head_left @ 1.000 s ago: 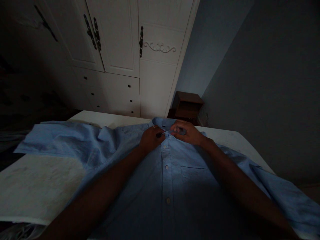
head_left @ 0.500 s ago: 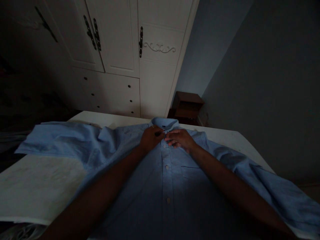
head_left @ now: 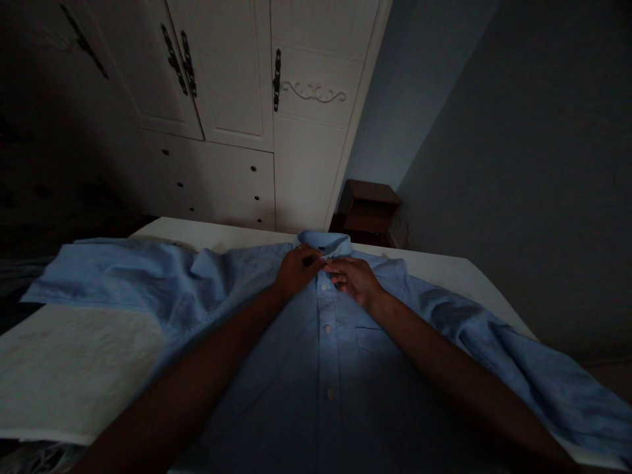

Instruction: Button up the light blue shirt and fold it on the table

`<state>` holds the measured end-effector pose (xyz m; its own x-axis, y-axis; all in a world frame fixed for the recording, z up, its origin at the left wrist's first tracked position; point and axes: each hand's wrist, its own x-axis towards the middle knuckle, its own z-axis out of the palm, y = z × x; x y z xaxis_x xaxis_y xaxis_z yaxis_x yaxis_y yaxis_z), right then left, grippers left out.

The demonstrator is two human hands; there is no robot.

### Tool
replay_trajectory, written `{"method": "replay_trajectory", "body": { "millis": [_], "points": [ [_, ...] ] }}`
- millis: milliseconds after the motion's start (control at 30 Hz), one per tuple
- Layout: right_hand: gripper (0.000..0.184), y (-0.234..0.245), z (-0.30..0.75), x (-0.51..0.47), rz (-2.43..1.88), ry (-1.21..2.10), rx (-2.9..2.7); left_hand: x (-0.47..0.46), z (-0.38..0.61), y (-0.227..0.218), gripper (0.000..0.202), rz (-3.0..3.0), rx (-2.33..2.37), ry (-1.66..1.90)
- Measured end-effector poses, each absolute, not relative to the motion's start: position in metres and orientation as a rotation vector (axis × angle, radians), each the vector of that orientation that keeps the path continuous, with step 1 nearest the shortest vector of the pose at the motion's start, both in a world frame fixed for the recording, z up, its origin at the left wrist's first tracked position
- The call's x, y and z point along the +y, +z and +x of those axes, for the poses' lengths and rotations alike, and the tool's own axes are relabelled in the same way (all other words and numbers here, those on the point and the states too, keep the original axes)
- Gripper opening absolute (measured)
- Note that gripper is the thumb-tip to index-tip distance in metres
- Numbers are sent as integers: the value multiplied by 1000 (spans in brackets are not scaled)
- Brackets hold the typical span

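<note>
A blue button-up shirt [head_left: 276, 368] lies front side up, its sleeves spread to both sides and its collar [head_left: 338, 245] at the far end. At the top of the button placket, just under the collar, my left hand [head_left: 299, 266] pinches the fabric between thumb and forefinger. Touching it from the right, my right hand [head_left: 356, 280] also pinches the placket there, its other fingers curled. The fingertips hide the spot they grip, so a button there cannot be made out. Lower down, pale buttons [head_left: 328, 328] run along the placket. A chest pocket [head_left: 372, 339] sits to the right.
The shirt rests on a pale table [head_left: 83, 362]. Behind it stands a white wardrobe [head_left: 311, 164] with dark handles and drawer knobs. A small brown cabinet [head_left: 372, 192] is beyond the table's far edge, beside a grey wall [head_left: 533, 164].
My right hand's fingers have closed in and moved slightly left, now meeting the left fingertips at the placket. My left hand stays nearly in place. The view has shifted slightly.
</note>
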<state>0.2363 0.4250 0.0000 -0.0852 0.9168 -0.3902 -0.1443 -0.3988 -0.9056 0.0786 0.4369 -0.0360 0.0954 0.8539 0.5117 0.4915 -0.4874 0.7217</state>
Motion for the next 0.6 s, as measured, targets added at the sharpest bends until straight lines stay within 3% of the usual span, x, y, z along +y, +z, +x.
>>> {"method": "replay_trajectory", "body": {
  "millis": [600],
  "points": [
    [2,-4,232,425,-1332,1569,-990,433,82,-31,7,1880,1514,1339]
  ]
}}
